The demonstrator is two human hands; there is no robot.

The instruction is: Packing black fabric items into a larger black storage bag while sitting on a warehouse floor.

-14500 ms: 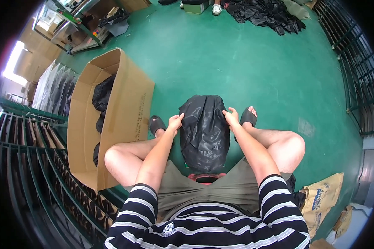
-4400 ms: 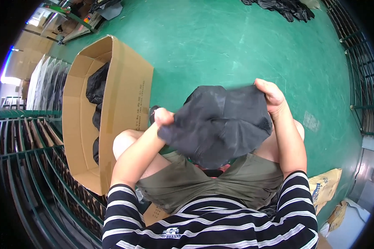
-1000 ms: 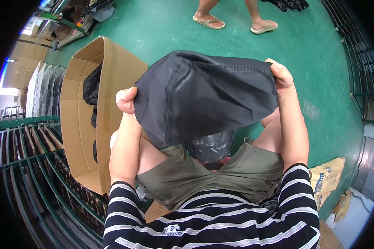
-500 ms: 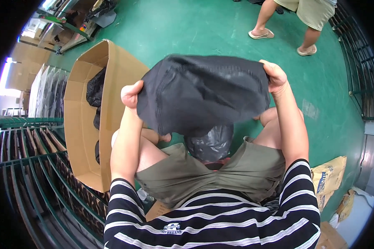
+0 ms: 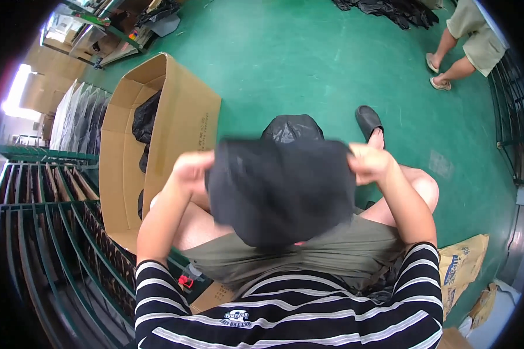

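Note:
Between my two hands a black piece of fabric, like a soft cover or bag, is stretched over my lap. It is blurred by motion, so I cannot tell its exact kind. My left hand pinches its left edge, and my right hand grips the right upper edge. Just beyond the fabric a rounded bundle in shiny black plastic shows between my legs, its lower part hidden by the fabric.
A tall open cardboard box with black plastic bundles inside stands at my left, beside a green metal rack. A paper sack lies at right. Another person stands far right, near black sheeting.
Both hands have brought the black fabric down and nearer to me, uncovering the plastic bundle's top. The other person has stepped to the right.

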